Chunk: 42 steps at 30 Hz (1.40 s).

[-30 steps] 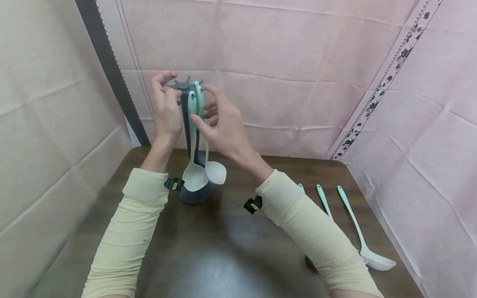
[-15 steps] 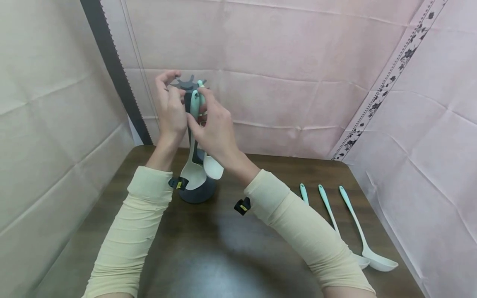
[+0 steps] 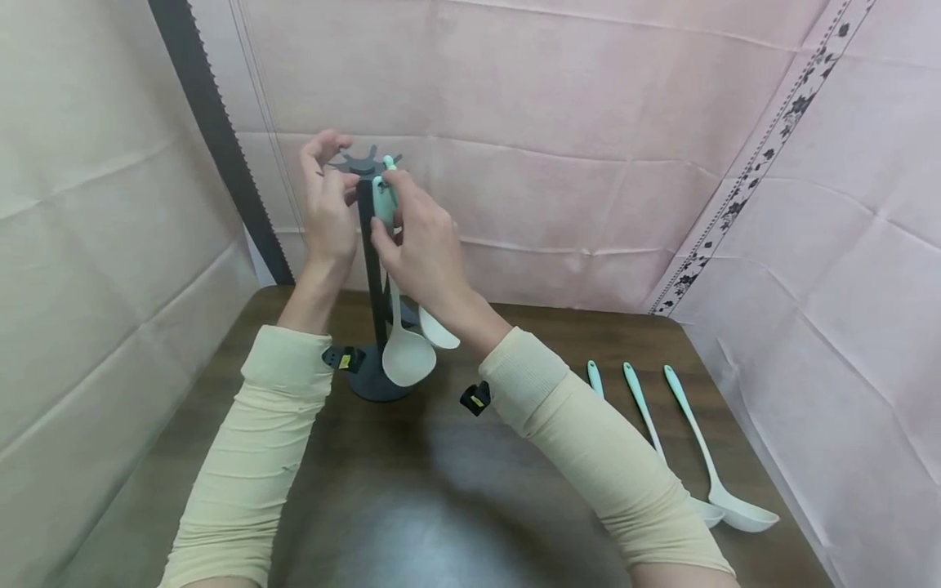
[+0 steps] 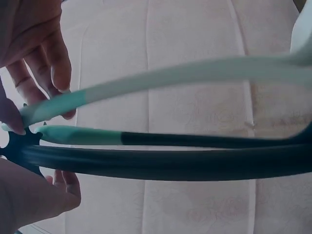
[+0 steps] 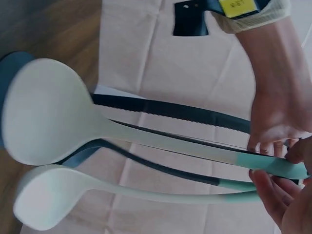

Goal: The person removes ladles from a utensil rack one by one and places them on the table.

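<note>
A dark grey utensil stand (image 3: 372, 384) with a hooked top is upright at the table's back left. My left hand (image 3: 328, 216) grips its hooked top from the left. My right hand (image 3: 426, 241) pinches the green handle end of a white ladle (image 3: 408, 359) at the front of the hooks. A second white utensil (image 5: 44, 197), with a squarer bowl, hangs just beside it. Behind, the left wrist view shows a green-handled utensil with a dark stem (image 4: 185, 139) along the post. The right fingers partly cover the handles in the head view.
On the table's right side lie a white ladle (image 3: 746, 514), another pale utensil (image 3: 709, 513) and a green handle (image 3: 594, 376), the latter two partly hidden by the right sleeve (image 3: 595, 449). Pale fabric (image 3: 544, 212) rises behind the table.
My right hand has come in leftward onto the front ladle's handle. That ladle's bowl has swung right, baring the stand's post. My left hand stays at the top of the stand.
</note>
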Available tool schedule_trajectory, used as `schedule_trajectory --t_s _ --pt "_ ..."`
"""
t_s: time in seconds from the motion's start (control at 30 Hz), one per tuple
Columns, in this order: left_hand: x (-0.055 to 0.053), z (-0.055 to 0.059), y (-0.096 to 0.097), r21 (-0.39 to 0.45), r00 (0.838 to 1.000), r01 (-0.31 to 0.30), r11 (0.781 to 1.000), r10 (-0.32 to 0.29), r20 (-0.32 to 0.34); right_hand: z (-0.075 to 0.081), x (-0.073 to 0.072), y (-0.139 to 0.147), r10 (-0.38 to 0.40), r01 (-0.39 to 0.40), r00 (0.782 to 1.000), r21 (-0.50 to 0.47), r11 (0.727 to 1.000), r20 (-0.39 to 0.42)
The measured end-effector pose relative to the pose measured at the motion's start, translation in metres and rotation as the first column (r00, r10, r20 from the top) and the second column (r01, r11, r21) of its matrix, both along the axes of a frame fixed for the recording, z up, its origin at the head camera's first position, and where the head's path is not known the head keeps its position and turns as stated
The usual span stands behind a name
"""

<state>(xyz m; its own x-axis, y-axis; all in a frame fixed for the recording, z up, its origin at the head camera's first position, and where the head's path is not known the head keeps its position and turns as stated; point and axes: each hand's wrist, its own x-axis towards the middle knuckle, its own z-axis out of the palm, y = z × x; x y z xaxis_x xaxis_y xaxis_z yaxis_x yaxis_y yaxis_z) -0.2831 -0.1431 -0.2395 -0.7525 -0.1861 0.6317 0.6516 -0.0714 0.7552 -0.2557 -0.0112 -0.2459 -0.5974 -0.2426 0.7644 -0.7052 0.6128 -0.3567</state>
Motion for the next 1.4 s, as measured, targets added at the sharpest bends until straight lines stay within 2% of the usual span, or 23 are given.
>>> schedule_trajectory --t_s 0.13,0.23,0.3,0.4,0.47,0.5,0.6,0.73,0.9,1.2,1.4 --pt "-0.004 0.001 -0.004 0.028 0.998 0.064 0.998 -0.064 0.005 0.005 0.003 0.0 -0.008 0.008 1.0 0.023 1.0 0.02" --pt "-0.011 0.0 -0.009 0.075 0.984 0.177 0.981 -0.178 0.005 0.006 0.004 0.001 -0.008 0.007 1.0 0.027 1.0 0.022" --pt "-0.016 -0.003 -0.013 0.111 0.958 0.285 0.952 -0.286 0.001 0.005 0.005 0.001 -0.008 0.007 1.0 0.032 0.999 0.019" --pt "-0.023 -0.007 -0.018 0.167 0.906 0.42 0.892 -0.422 -0.02 0.005 0.007 0.001 -0.007 0.006 1.0 0.043 0.999 0.029" --pt "-0.026 -0.01 -0.02 0.183 0.881 0.47 0.863 -0.472 -0.04 0.005 0.008 0.001 -0.006 0.005 1.0 0.048 0.999 0.026" --pt "-0.027 -0.011 -0.021 0.181 0.879 0.475 0.861 -0.475 -0.049 0.005 0.008 0.001 -0.004 0.003 1.0 0.049 0.999 0.025" --pt "-0.031 -0.011 -0.021 0.163 0.885 0.465 0.87 -0.46 -0.069 0.004 0.01 0.001 -0.001 0.0 1.0 0.05 0.999 0.009" --pt "-0.032 -0.01 -0.02 0.086 0.912 0.408 0.909 -0.402 -0.083 0.005 0.011 0.002 0.003 -0.003 1.0 0.051 0.999 0.008" --pt "-0.033 -0.012 -0.02 0.016 0.934 0.344 0.939 -0.341 -0.103 0.005 0.011 0.002 0.021 -0.022 1.0 0.045 0.999 0.022" --pt "-0.033 -0.01 -0.013 0.029 0.949 0.308 0.951 -0.305 -0.083 0.005 0.008 0.007 0.055 -0.055 0.997 -0.005 0.998 0.06" --pt "-0.032 -0.01 -0.01 0.08 0.944 0.322 0.943 -0.313 -0.104 0.007 0.009 0.011 0.074 -0.075 0.993 0.001 0.997 0.095"
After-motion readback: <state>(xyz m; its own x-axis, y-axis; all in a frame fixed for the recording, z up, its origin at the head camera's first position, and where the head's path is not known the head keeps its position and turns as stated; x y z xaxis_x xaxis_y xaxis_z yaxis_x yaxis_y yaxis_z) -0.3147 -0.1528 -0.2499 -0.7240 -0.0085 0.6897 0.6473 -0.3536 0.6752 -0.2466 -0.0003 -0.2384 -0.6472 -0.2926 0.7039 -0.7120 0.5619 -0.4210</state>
